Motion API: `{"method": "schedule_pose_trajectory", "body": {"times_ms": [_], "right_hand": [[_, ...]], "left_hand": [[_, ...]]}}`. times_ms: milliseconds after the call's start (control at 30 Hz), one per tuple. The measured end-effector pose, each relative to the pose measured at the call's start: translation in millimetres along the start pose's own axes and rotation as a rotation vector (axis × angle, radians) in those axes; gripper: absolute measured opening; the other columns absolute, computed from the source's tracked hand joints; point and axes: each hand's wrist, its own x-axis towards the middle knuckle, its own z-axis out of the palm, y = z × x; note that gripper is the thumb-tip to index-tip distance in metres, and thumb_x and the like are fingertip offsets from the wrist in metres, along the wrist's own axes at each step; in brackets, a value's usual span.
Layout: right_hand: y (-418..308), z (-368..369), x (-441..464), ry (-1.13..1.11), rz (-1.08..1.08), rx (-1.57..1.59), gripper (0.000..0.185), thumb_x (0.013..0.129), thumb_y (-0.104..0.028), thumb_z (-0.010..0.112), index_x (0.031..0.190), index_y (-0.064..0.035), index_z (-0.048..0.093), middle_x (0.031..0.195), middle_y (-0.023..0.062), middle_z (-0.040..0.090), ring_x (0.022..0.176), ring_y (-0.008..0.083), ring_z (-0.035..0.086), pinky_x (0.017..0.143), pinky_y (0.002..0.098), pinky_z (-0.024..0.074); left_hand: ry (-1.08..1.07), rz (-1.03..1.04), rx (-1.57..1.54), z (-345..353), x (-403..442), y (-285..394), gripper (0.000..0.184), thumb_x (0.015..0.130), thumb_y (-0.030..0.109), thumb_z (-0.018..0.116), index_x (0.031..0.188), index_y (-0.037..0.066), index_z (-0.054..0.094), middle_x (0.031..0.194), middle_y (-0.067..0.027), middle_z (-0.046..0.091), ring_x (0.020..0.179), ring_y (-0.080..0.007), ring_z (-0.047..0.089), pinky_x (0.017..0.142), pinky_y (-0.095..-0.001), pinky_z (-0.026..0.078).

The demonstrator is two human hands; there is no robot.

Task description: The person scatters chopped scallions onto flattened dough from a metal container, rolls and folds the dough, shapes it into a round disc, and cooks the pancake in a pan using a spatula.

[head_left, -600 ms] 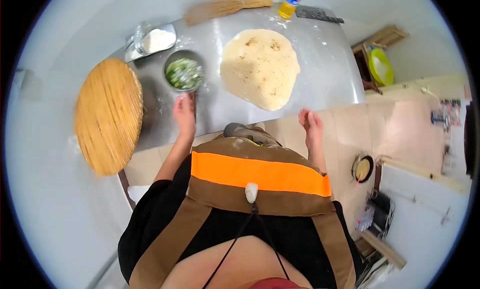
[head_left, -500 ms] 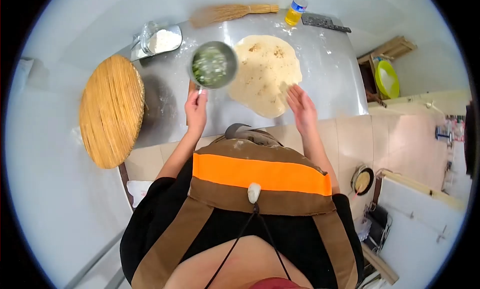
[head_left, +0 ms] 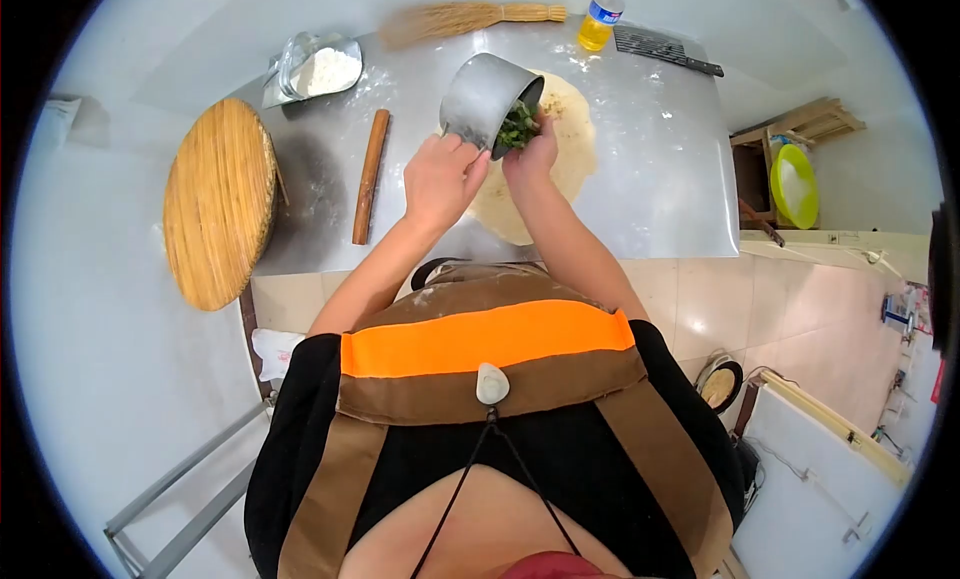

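My left hand [head_left: 443,177] is closed around the handle of a grey metal saucepan [head_left: 487,94]. The pan is tilted on its side over the dough, its mouth facing right. Chopped green onions [head_left: 517,127] show at the mouth. Against them, at the pan's rim, is my right hand [head_left: 533,159], cupped around the greens with its fingers partly hidden. Beneath both hands a flat rolled-out sheet of dough [head_left: 572,144] lies on the metal table, with brown specks near its far edge. A wooden rolling pin [head_left: 371,177] lies to the left of my left hand.
Along the back of the metal table [head_left: 660,169] are a flour scoop [head_left: 328,71], a straw brush [head_left: 460,19], a bottle of yellow oil [head_left: 600,19] and a black-handled cleaver [head_left: 665,49]. A round slatted wooden lid [head_left: 220,204] stands at the left edge.
The saucepan has moved right and tipped from upright onto its side over the dough. My right hand has come from the dough's right edge to the greens at its mouth. The rolling pin is now uncovered.
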Motion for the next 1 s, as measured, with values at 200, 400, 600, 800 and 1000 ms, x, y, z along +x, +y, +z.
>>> {"method": "schedule_pose_trajectory", "body": {"times_ms": [200,400,600,800,1000], "right_hand": [[11.8,-6.6,17.2,-0.016,0.113,0.058,0.044,0.102,-0.035,0.029,0.125,-0.0058,0.052,0.119,0.0101,0.059,0.110,0.0265,0.057,0.095,0.0429,0.0474],[28.5,-57.7,48.6,-0.343,0.200,0.175,0.045,0.099,-0.034,0.032,0.125,-0.0042,0.053,0.121,0.0118,0.059,0.108,0.0294,0.058,0.094,0.0455,0.0486],[37.2,-73.8,68.9,-0.245,0.246,0.032,0.044,0.097,-0.034,0.036,0.127,-0.0053,0.052,0.120,0.0115,0.060,0.108,0.0294,0.059,0.092,0.0464,0.0498],[25.4,-70.1,67.6,-0.355,0.312,-0.033,0.044,0.098,-0.036,0.037,0.128,-0.0068,0.051,0.122,0.0092,0.059,0.108,0.0273,0.059,0.092,0.0444,0.0501],[12.5,-71.5,74.5,-0.418,0.454,0.073,0.044,0.098,-0.036,0.038,0.132,-0.0102,0.048,0.129,0.0102,0.055,0.116,0.0283,0.055,0.097,0.0444,0.0485]], "left_hand": [[-0.026,0.196,0.113,10.5,9.4,4.7,0.020,0.074,0.018,0.071,0.063,0.011,0.055,0.067,-0.0036,0.048,0.065,-0.0229,0.052,0.054,-0.0340,0.045],[-0.045,0.358,0.204,37.5,3.2,-0.6,0.011,0.061,0.009,0.064,0.062,0.013,0.054,0.066,-0.0030,0.046,0.067,-0.0209,0.052,0.051,-0.0334,0.043],[-0.073,0.284,0.219,43.8,3.1,-14.1,0.018,0.070,0.016,0.069,0.062,0.014,0.053,0.068,-0.0008,0.047,0.067,-0.0184,0.052,0.055,-0.0318,0.044],[-0.085,0.306,0.170,45.4,10.5,-25.7,0.010,0.065,0.010,0.062,0.060,0.013,0.053,0.067,-0.0028,0.047,0.068,-0.0214,0.052,0.053,-0.0353,0.043],[-0.274,0.466,0.199,42.8,13.4,-32.2,0.003,0.070,0.011,0.059,0.070,0.013,0.057,0.078,-0.0023,0.050,0.078,-0.0208,0.051,0.060,-0.0337,0.043]]}}
